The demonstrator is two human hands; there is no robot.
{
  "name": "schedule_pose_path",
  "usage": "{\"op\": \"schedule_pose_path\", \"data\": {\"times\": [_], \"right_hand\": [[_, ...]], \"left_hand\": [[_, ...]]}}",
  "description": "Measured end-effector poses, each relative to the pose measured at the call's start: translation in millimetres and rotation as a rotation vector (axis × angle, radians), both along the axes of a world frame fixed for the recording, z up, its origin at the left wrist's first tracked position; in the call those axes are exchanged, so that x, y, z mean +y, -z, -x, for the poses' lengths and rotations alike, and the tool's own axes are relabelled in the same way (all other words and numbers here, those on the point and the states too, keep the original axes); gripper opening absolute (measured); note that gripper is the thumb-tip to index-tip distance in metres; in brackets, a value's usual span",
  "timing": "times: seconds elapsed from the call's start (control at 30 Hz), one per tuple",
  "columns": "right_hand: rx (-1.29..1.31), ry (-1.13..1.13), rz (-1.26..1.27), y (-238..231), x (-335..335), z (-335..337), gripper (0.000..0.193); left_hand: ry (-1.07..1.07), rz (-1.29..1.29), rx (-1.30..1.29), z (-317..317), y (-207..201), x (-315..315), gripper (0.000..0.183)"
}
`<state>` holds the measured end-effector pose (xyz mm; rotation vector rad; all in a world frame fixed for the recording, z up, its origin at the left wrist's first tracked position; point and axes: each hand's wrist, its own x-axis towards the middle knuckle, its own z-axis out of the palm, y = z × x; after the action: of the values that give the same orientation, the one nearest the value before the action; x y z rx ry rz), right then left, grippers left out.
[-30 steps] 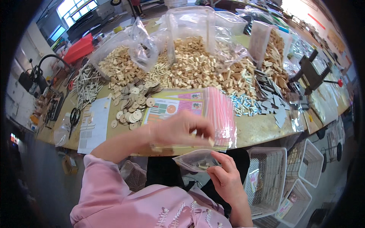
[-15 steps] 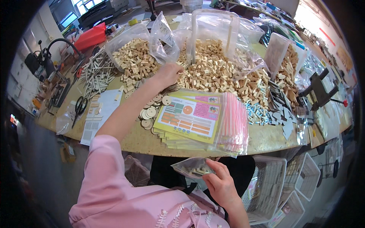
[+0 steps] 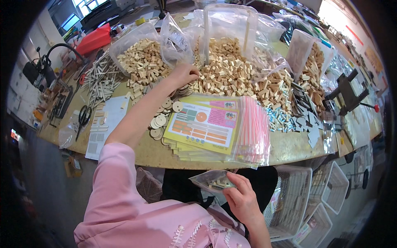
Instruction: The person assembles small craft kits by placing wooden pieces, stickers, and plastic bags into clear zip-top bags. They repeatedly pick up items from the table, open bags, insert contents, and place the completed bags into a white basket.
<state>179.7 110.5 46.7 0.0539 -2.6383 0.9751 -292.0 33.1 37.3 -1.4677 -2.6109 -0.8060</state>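
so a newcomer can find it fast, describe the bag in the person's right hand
Find the big tan worktable and look just below its near edge, over the person's dark lap. There the right hand pinches a small clear bag by its right end. Unlike the pink-edged bags stacked on the worktable, this one is held off it, with small pale pieces inside.

Pink short-sleeved top (image 3: 118,198), white leaf-shaped trim (image 3: 178,235), black trousers (image 3: 178,184)

Black scissors (image 3: 82,122) lie on the left of a workbench (image 3: 142,158), near a red item (image 3: 94,39); a black, red-knobbed device (image 3: 345,91) stands at far right.
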Motion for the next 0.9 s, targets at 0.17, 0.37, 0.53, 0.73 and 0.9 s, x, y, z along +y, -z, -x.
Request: {"op": "schedule_pose_path", "data": {"times": [0.17,0.37,0.53,0.73,0.9], "right_hand": [[0.002,0.005,0.002,0,0,0,0.016],[0.042,0.016,0.008,-2,-2,3,0.016],[0.056,0.014,0.016,-11,-4,10,0.015],[0.047,-0.066,-0.030,-14,-17,21,0.013],[0.029,-0.114,-0.048,-13,-26,22,0.013]], "left_hand": [[-0.127,-0.152,-0.250,-10,-11,-7,0.018],[-0.185,-0.327,-0.655,-33,-27,-19,0.019],[-0.021,-0.359,-0.737,-150,-60,-48,0.011],[0.343,-0.268,-0.261,-275,-47,-92,0.007],[0.238,-0.235,-0.153,-288,-45,-111,0.016]]}}
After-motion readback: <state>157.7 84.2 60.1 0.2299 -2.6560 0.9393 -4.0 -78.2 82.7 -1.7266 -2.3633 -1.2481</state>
